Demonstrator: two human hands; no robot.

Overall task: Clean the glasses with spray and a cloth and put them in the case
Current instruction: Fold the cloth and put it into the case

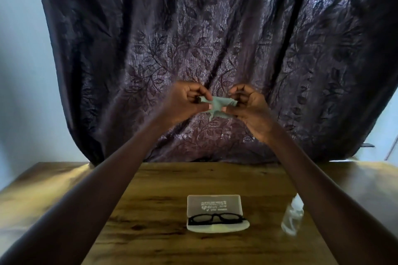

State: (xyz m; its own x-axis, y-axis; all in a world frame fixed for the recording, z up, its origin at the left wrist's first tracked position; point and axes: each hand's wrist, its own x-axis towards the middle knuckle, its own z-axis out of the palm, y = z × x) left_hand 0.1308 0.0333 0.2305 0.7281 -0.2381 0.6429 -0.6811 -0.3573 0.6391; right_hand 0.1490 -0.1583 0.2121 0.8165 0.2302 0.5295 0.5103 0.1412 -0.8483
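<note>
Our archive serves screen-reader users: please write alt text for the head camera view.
The left hand and right hand, raised, pinch a crumpled pale green cloth between them. Below, on the wooden table, black-framed glasses lie in an open translucent plastic case, a clear spray bottle to its right. A dark leaf-patterned curtain hangs behind.

wooden table (155,239), brown grain with dark streaks, pale glare along the 9 o'clock and 3 o'clock sides. near the middle, an open translucent case (213,203), lid laid back toward 12 o'clock, white print on the lid. at 3 o'clock of the case, near but not touching, a small clear spray bottle (292,216), upright, white-capped.
</note>
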